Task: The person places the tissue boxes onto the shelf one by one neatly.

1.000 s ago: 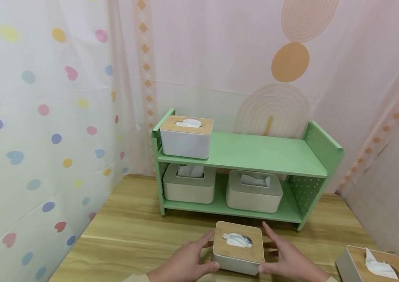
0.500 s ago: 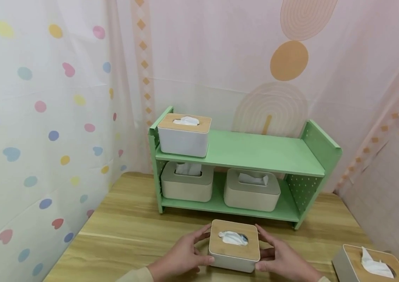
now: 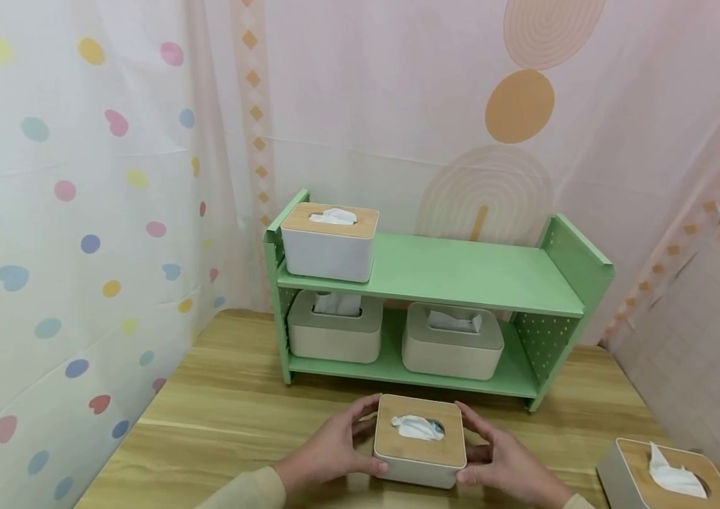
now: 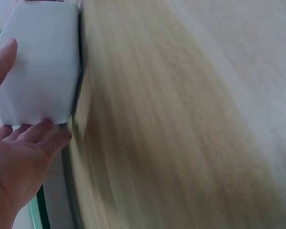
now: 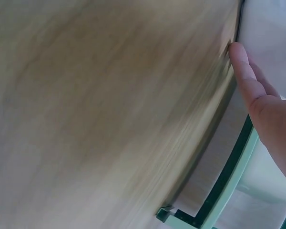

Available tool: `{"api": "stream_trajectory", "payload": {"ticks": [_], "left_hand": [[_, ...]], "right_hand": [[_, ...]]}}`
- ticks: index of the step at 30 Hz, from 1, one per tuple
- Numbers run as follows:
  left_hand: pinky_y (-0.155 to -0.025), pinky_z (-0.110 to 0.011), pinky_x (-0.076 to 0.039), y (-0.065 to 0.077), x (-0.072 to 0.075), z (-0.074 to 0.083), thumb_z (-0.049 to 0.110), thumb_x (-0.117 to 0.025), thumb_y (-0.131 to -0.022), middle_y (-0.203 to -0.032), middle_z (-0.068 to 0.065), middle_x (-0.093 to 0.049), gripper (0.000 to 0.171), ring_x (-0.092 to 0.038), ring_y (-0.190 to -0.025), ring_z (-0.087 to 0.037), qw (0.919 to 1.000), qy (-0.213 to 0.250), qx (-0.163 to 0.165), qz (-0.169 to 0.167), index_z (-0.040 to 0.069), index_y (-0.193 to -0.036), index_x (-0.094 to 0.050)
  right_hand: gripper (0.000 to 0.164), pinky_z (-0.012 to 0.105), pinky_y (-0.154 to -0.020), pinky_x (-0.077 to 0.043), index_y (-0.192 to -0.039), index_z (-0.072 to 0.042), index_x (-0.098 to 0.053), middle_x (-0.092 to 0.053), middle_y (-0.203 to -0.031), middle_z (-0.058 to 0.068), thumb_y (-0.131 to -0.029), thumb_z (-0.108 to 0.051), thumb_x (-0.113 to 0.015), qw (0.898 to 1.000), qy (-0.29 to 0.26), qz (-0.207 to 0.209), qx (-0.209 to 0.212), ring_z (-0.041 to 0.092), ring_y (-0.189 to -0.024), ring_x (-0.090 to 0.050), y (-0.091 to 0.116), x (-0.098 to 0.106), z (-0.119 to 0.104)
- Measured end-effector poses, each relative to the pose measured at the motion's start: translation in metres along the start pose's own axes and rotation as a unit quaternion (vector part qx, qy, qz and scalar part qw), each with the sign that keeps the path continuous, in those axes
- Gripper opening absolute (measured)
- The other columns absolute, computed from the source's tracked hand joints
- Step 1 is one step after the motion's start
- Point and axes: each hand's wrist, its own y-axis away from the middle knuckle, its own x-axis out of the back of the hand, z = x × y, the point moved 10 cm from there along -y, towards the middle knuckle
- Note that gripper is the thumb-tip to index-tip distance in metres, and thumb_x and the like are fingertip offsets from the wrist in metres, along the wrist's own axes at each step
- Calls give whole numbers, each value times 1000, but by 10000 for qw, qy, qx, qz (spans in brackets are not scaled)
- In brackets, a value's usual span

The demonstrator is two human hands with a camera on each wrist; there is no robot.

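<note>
A square tissue box (image 3: pixel 420 452) with a wooden lid and pale sides is at the front of the table, white tissue showing in its oval slot. My left hand (image 3: pixel 334 447) holds its left side, the thumb at the near corner and the fingers towards the back. On the opposite side, my right hand (image 3: pixel 507 456) holds it in the same way. In the left wrist view the pale side of the box (image 4: pixel 40 67) lies between thumb and fingers. The right wrist view shows part of my right hand (image 5: pixel 271 112) against the box; its thumb cannot be told there.
Behind the hands stands a green two-tier shelf (image 3: pixel 468 272). A wood-lidded tissue box (image 3: pixel 329 256) is on its top left; two beige-lidded tissue boxes (image 3: pixel 334 343) (image 3: pixel 451 355) are below. Another wood-lidded tissue box (image 3: pixel 639 474) is at the table's (image 3: pixel 207 410) front right.
Both hands have closed in on the sides of the square tissue box, from slightly apart to touching it. The whole head view has drifted a little left and up.
</note>
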Motion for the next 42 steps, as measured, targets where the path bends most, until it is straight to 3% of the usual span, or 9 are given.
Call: {"api": "stream_trajectory", "payload": {"ticks": [7,11,16,22,26,30,34,42], "left_hand": [[-120,-57,-43,2,8,8,21,-98,-79,-159,-17,-52,105,-55,-146,-42,9993,-263,-104,255,7,-163,-38],[-118,-60,-45,4,16,28,25,-98,-80,-155,-14,-56,102,-58,-142,-38,9978,-389,-333,432,10,-163,-40],[-116,-55,-49,5,28,82,29,-99,-78,-151,-12,-60,103,-64,-136,-34,9904,-834,-906,625,10,-162,-42],[-115,-47,-52,5,45,163,31,-100,-76,-150,-2,-62,105,-66,-135,-25,9792,-1258,-1402,749,16,-163,-43],[-117,-50,-50,4,55,216,28,-98,-78,-153,-3,-61,104,-65,-137,-26,9722,-1404,-1718,742,17,-165,-41],[-117,-50,-50,-6,66,254,25,-96,-81,-158,-6,-57,104,-64,-140,-28,9713,-1390,-1802,688,18,-166,-38],[-115,-49,-51,-24,76,268,22,-93,-83,-162,-10,-52,99,-61,-143,-30,9769,-1142,-1678,667,17,-166,-39],[-114,-47,-52,-49,83,260,20,-88,-88,-170,-10,-44,93,-56,-148,-32,9836,-713,-1466,768,15,-167,-38]], "right_hand": [[116,34,-93,-63,-173,-9,-7,-3,-171,39,-91,-24,-87,10000,-60,-65,22,44,-130,-67,-2,-1,-10],[111,32,-94,-63,-171,-1,-5,-1,-171,40,-94,-17,-84,9990,-64,-167,419,46,-131,-65,1,3,-38],[110,31,-94,-62,-167,9,-5,-11,-168,43,-93,-11,-83,9942,231,-49,1048,40,-128,-68,15,18,-92],[107,35,-92,-63,-171,-2,-7,-12,-171,39,-94,-6,-81,9896,555,126,1319,41,-130,-67,34,41,-163],[104,34,-89,-64,-173,-7,-11,-15,-175,32,-94,-2,-79,9813,951,387,1631,18,-128,-69,45,57,-210],[103,28,-91,-62,-173,-12,-11,-13,-179,20,-96,-1,-78,9767,1241,508,1674,3,-126,-67,47,76,-244],[98,25,-93,-61,-173,-11,-14,-17,-180,14,-98,-5,-76,9754,1509,611,1489,4,-124,-69,35,95,-262],[92,25,-91,-60,-172,-12,-20,-33,-173,17,-100,-13,-76,9750,1796,724,1092,10,-108,-75,8,119,-261]]}}
